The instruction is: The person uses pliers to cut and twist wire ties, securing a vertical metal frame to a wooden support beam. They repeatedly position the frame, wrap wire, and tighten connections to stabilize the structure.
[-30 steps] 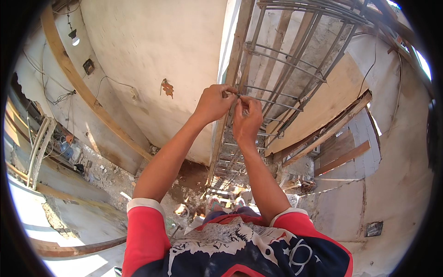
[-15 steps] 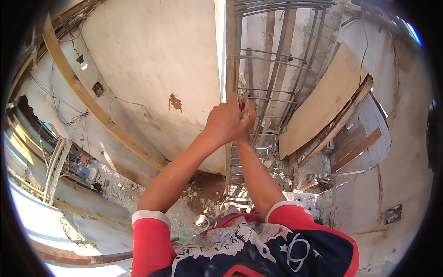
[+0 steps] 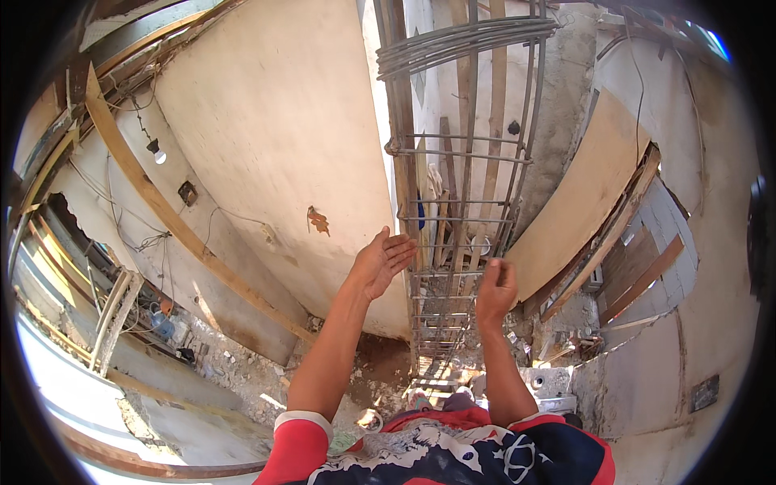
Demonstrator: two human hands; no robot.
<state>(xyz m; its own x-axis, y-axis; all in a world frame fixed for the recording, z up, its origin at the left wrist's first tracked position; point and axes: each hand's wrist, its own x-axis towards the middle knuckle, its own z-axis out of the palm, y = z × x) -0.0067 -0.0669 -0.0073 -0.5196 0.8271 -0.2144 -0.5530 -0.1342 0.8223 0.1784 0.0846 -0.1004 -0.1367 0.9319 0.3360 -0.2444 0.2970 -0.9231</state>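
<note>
A tall rebar cage (image 3: 466, 174) of long steel bars and square stirrups stands in front of me. My left hand (image 3: 386, 265) is open beside its left bars, fingers stretched and together, palm facing right. It holds nothing; whether its fingertips touch the bar I cannot tell. Right of the cage, my right hand (image 3: 495, 293) is raised with its fingers curled in. What it holds, if anything, is hidden. A bundle of stirrups (image 3: 461, 47) is gathered round the upper part of the cage. Lower down, single stirrups (image 3: 465, 219) cross the long bars at intervals.
A pale wall panel (image 3: 275, 145) rises to the left, with a curved wooden beam (image 3: 153, 198) beyond it. At the right leans a plywood sheet (image 3: 578, 198). Rubble (image 3: 242, 368) covers the floor below. A light bulb (image 3: 159, 156) hangs at the far left.
My hands were together at the cage's left bars; now they are apart and lower. The right has moved to the cage's right side, and the left has opened out. The view has shifted too.
</note>
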